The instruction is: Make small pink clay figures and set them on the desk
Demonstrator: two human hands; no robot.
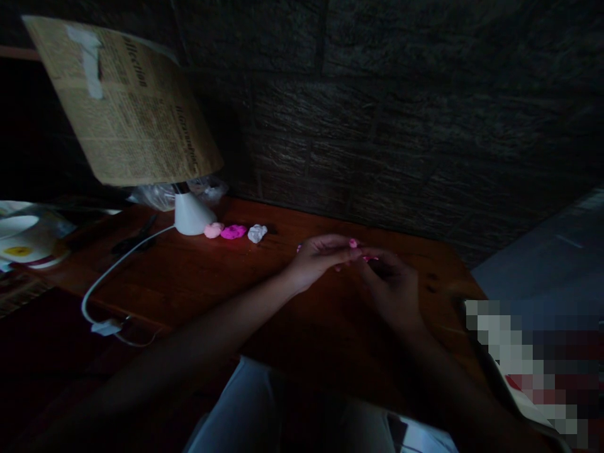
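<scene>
My left hand (317,259) and my right hand (394,286) meet above the wooden table, fingertips touching. Pinched between them is a small pink piece of modelling clay (353,243), its top sticking up past the fingers. More pink shows under the right fingers, but its shape is hidden in the dim light. To the left of my hands, three soft clay lumps lie in a row: a pale pink lump (214,230), a magenta lump (234,232) and a white lump (257,233).
A lamp with a newspaper-print shade (136,113) and white base (192,215) stands at the back left. Its white cable (106,270) loops over the front edge. Dark scissors (136,238) lie near a white mug (21,239). A dark brick wall (330,126) rises behind.
</scene>
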